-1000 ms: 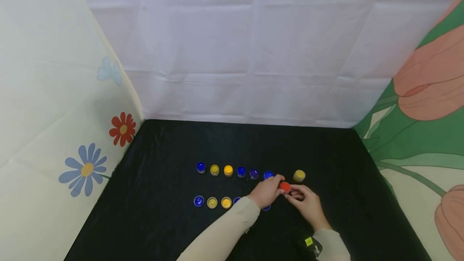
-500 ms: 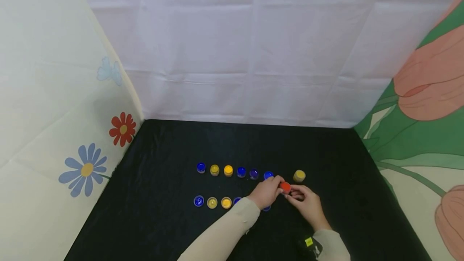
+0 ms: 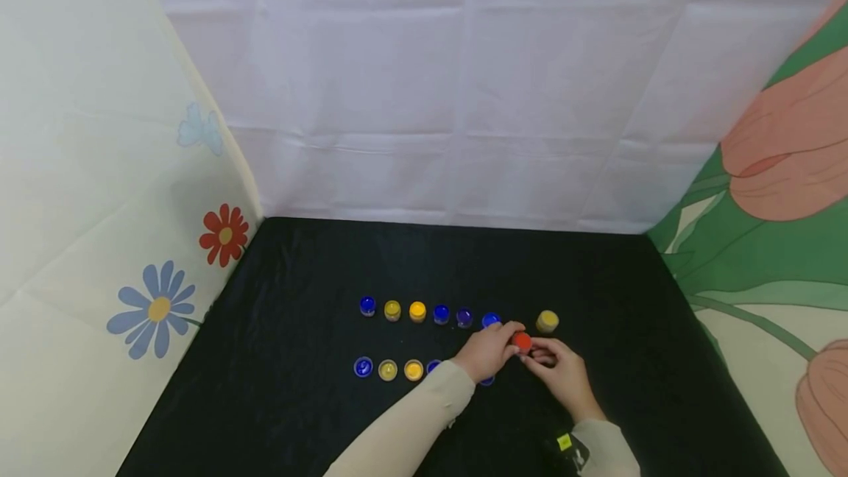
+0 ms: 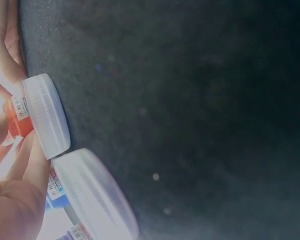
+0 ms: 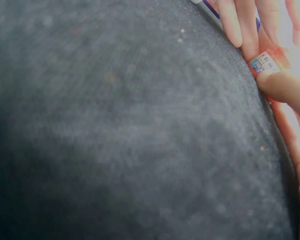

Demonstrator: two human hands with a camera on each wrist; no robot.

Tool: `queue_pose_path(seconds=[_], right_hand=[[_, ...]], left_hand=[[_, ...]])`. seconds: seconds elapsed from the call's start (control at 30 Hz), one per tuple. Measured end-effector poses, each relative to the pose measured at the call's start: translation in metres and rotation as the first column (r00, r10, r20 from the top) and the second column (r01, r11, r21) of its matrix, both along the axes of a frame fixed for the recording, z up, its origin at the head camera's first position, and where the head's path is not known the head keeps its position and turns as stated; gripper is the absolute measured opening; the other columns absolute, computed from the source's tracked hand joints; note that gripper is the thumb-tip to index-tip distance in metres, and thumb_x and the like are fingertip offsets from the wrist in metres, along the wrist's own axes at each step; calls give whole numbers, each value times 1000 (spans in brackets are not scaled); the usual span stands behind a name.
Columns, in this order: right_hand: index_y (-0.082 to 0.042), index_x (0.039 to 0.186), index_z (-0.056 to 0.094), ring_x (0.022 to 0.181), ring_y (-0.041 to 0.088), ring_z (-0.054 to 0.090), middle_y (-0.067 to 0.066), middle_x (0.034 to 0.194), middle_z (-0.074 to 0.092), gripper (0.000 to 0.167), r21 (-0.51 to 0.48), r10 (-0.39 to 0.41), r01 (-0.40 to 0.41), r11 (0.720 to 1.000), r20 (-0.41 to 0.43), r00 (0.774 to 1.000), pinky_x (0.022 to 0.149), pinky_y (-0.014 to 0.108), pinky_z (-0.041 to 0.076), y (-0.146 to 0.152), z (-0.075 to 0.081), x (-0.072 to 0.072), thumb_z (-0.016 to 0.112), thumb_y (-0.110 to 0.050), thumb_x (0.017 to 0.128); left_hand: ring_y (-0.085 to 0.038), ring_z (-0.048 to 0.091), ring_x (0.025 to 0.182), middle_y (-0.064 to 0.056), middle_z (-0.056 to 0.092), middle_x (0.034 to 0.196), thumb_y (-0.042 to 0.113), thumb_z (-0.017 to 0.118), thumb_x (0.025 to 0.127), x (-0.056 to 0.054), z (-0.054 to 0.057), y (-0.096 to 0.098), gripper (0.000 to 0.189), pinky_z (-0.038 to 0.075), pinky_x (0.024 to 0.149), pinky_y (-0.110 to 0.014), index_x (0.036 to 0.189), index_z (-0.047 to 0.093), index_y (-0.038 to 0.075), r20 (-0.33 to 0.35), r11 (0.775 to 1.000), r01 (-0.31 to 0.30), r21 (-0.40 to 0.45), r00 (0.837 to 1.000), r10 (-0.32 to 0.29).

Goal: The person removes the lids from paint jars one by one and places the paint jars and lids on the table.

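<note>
Both hands are at a small paint jar [image 3: 522, 343] with an orange-red top, at the right of the table's middle. My left hand [image 3: 486, 350] pinches it from the left with thumb and fingers. From the right, my right hand [image 3: 559, 370] holds it; in the right wrist view its thumb [image 5: 277, 86] lies on the label of the red jar [image 5: 266, 61]. The left wrist view has a whitish translucent lid [image 4: 47, 117] in front of the red jar [image 4: 20, 116], and another lid [image 4: 95, 195] beside it, before a blue-labelled jar [image 4: 56, 192].
A back row of blue and yellow paint jars [image 3: 417, 312] runs left of the hands. In front lies a row of round, paint-coloured lids [image 3: 387, 370], partly hidden by my left arm. One yellow jar [image 3: 547, 321] stands apart behind my right hand. Black cloth [image 3: 318, 418] covers the table.
</note>
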State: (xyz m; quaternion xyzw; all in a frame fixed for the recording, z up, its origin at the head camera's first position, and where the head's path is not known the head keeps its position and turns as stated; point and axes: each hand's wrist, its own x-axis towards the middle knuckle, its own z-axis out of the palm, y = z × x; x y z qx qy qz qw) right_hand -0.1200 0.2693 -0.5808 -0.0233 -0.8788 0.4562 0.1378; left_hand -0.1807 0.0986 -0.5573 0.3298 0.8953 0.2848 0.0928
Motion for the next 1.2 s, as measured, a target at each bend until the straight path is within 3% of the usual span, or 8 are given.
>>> queue_pose_path(seconds=[0.5,0.8,0.93,1.2], right_hand=[[6,104,72,77,1,63,15,96,68,29,-21,1,-2,1000,-40,999,69,11,51,1,-3,-3,83,9,77],[5,103,72,78,1,62,14,97,68,30,-14,6,-7,1000,-39,999,69,12,52,2,-3,-3,83,9,76],[5,105,72,78,1,62,14,98,68,30,-12,4,-5,1000,-20,1000,69,13,53,2,-2,-3,83,8,77],[3,106,72,79,5,64,12,98,68,29,-23,9,-9,1000,-2,1000,69,15,54,1,-2,-3,83,6,79]], left_hand=[[-3,54,79,3,63,103,32,59,103,2,6,2,25,47,72,-18,123,59,16,51,997,-56,49,997,53],[-1,55,81,3,63,105,32,58,104,0,2,3,32,48,74,-17,131,58,14,70,998,-39,45,997,36],[-3,60,93,0,66,116,25,57,105,-1,3,2,35,50,82,-19,138,55,13,63,999,-6,38,998,3],[-7,61,108,-3,59,131,20,53,107,-3,5,-2,36,49,92,-19,143,52,16,-40,995,93,-21,995,-94]])
